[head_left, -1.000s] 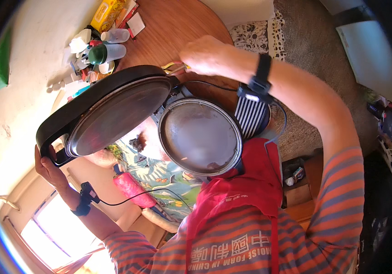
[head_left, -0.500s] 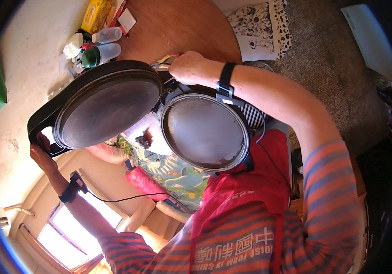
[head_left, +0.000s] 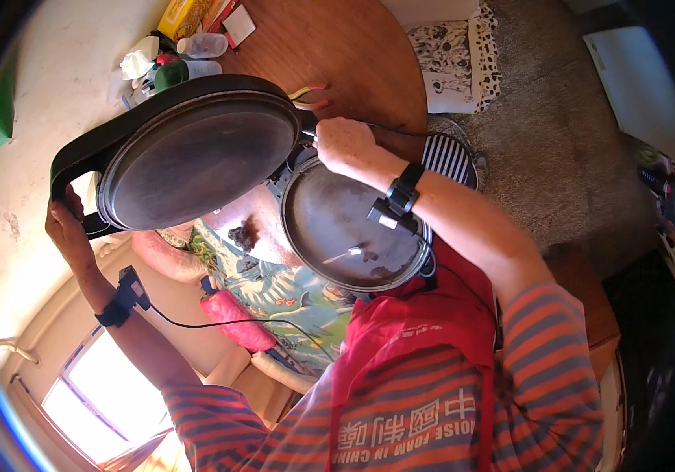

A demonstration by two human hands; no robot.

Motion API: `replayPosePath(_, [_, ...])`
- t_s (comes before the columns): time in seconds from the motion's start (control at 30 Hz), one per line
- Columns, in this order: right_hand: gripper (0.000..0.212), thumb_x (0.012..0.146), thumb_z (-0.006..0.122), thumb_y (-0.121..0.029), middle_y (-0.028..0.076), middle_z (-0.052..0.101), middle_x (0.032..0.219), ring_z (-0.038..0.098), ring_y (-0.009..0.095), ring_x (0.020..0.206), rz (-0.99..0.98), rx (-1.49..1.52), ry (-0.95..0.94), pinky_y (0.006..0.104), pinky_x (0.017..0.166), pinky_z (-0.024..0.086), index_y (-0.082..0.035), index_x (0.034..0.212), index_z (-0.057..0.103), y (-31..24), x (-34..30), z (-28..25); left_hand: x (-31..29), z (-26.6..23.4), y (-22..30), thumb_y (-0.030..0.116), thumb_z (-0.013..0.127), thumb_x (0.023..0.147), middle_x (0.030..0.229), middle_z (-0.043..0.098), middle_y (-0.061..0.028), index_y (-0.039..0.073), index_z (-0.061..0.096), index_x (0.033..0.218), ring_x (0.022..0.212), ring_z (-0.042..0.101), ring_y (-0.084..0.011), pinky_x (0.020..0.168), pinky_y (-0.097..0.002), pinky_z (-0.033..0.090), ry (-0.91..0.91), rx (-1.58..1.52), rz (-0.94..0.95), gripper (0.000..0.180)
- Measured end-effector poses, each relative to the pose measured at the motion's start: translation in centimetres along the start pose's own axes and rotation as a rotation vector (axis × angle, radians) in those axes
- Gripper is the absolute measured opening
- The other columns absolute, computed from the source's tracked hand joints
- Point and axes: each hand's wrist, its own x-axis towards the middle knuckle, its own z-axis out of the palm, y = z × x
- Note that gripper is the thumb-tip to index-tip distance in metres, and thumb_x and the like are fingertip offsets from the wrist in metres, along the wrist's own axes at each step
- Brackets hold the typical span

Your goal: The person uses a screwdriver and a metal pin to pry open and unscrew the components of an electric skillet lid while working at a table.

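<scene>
I hold a black electric double pan open over my lap. My left hand [head_left: 70, 228] grips the handle of the raised round lid [head_left: 196, 157], whose dark inner plate faces me. My right hand [head_left: 345, 145] is closed at the hinge between lid and lower pan [head_left: 353, 228], pinching the end of a thin black cord [head_left: 400, 130] that runs off to the right. A small pale scrap [head_left: 343, 256] lies on the lower plate. Both wrists wear black bands.
A round wooden table [head_left: 337, 55] stands beyond the pan, with bottles [head_left: 203, 43] and a yellow box [head_left: 184, 12] at its far left. A patterned cushion [head_left: 459, 55] and grey carpet [head_left: 558, 141] lie to the right. A pink object [head_left: 235, 315] rests on colourful cloth [head_left: 274, 283].
My right hand has come down from the lid's far edge to the hinge. The lid has swung further left and open, so more of the lower plate shows.
</scene>
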Motion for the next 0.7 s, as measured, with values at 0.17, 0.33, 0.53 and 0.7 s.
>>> replayPosePath(0.17, [0.021,0.089,0.06,-0.015,0.021,0.073,0.091,0.073,0.035,0.089,0.135,0.099,0.075,0.0456,0.076,0.058,-0.001,0.088,0.075,-1.2,-0.9,0.9,0.3,0.5,-0.4,0.047,0.036,0.107,0.07,0.05,0.0021,-0.001,0.066,0.101,0.059,0.042,-0.0062,0.053,-0.0235,0.03,0.066,0.008,-0.017,0.057])
replayPosePath(0.33, [0.033,0.088,0.07,-0.034,0.018,0.073,0.098,0.071,0.035,0.092,-0.097,-0.053,-0.143,0.0454,0.077,0.057,-0.002,0.095,0.074,0.9,1.5,-2.7,-0.3,-0.4,0.0,0.051,0.036,0.106,0.071,0.049,0.0028,0.0,0.065,0.104,0.06,0.042,-0.006,0.054,-0.0231,0.03,-0.024,-0.031,0.023,0.059])
replayPosePath(0.53, [0.043,0.09,0.068,-0.042,0.019,0.072,0.099,0.071,0.036,0.091,-0.124,-0.244,-0.225,0.0477,0.076,0.056,0.0,0.099,0.071,0.1,2.1,-4.1,-0.5,0.6,1.3,0.038,0.037,0.107,0.07,0.048,0.0006,0.002,0.06,0.09,0.065,0.042,-0.0086,0.057,-0.0251,0.033,-0.016,0.002,0.019,0.045])
replayPosePath(0.7, [0.049,0.095,0.063,-0.049,0.013,0.064,0.067,0.061,0.027,0.057,0.036,0.087,-0.209,0.0419,0.052,0.047,-0.002,0.078,0.064,2.1,1.3,-2.1,0.0,2.3,3.1,0.033,0.048,0.104,0.071,0.052,0.0001,0.002,0.063,0.095,0.067,0.046,-0.0117,0.061,-0.029,0.04,-0.04,-0.009,0.029,0.036])
